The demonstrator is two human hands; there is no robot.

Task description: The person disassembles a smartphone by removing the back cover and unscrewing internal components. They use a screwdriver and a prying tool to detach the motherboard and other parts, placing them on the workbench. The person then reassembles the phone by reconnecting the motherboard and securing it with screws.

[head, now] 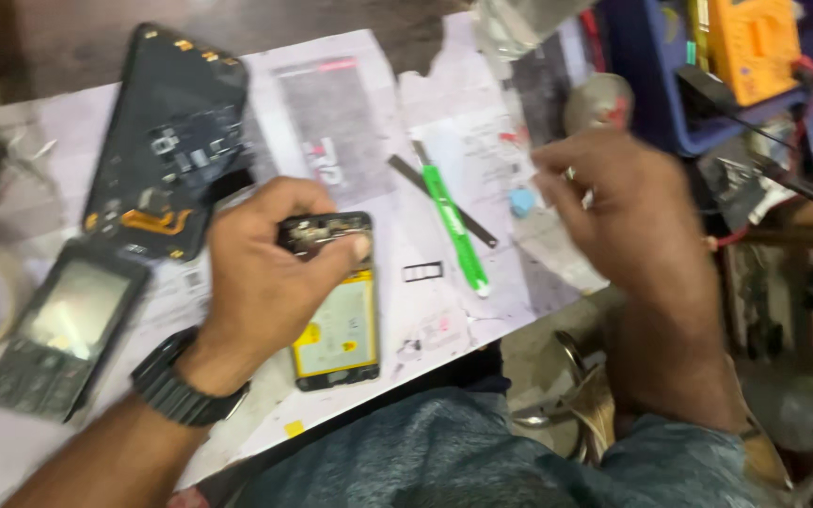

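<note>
Under our left hand (261,282) lies an opened phone (336,301) with its back off, its long axis running away from us; our palm hides its left edge, and our thumb pinches its far end. Our right hand (628,216) hovers to the right, fingers loosely curled; blur keeps us from telling whether it holds anything. Between our 2 hands lie a green pry tool (455,230) and a small tray frame (422,272) on the desk (11,442).
</note>
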